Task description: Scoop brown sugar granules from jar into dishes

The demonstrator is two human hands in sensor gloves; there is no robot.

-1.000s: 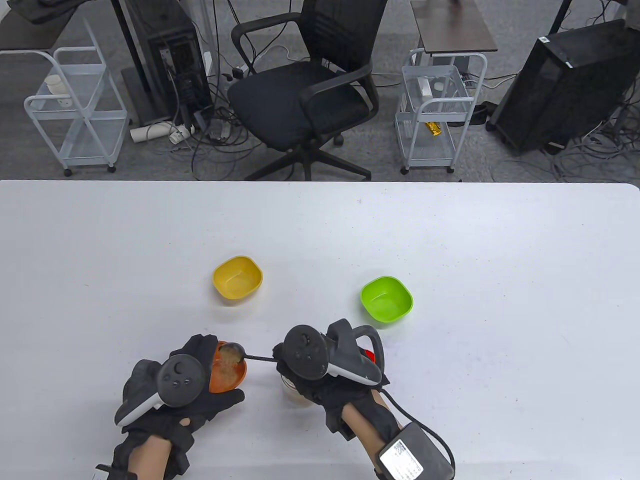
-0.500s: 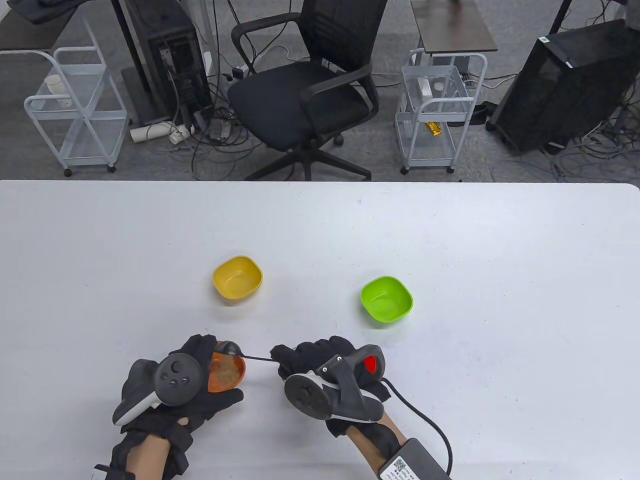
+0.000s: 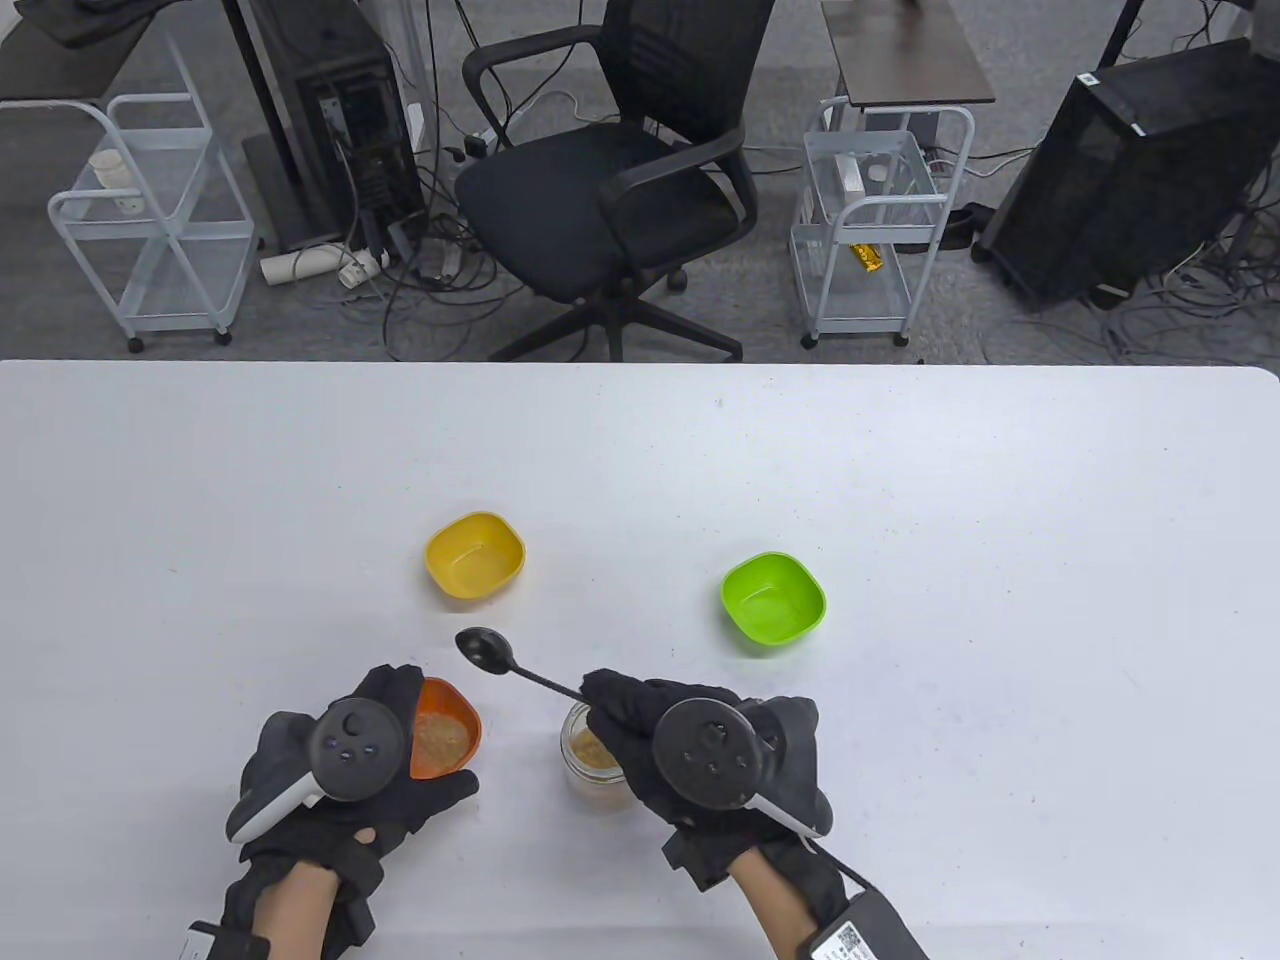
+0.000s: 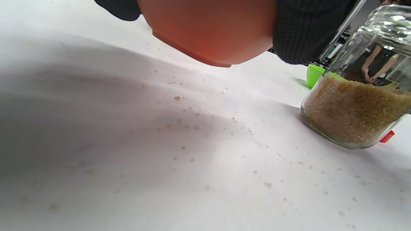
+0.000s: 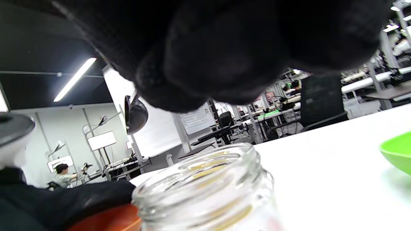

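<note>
My left hand (image 3: 385,760) grips an orange dish (image 3: 447,737) with brown sugar in it and holds it just above the table, as the left wrist view shows under the orange dish (image 4: 208,30). My right hand (image 3: 640,715) pinches the handle of a black spoon (image 3: 505,662); its empty bowl points up-left, raised over the table. Under the right hand stands the open glass jar (image 3: 592,757) of brown sugar; the left wrist view shows the jar (image 4: 356,109) about half full. A yellow dish (image 3: 475,555) and a green dish (image 3: 773,598) sit farther back.
Loose sugar grains (image 4: 192,134) are scattered on the white table (image 3: 1000,520) below the orange dish. A small red piece (image 4: 387,137) lies behind the jar. Beyond the table's far edge stand an office chair (image 3: 610,190) and wire carts.
The right hand turned over and swung the spoon out of the orange dish, up and back, now empty. The jar has come into view below it. The left hand with the dish shifted slightly.
</note>
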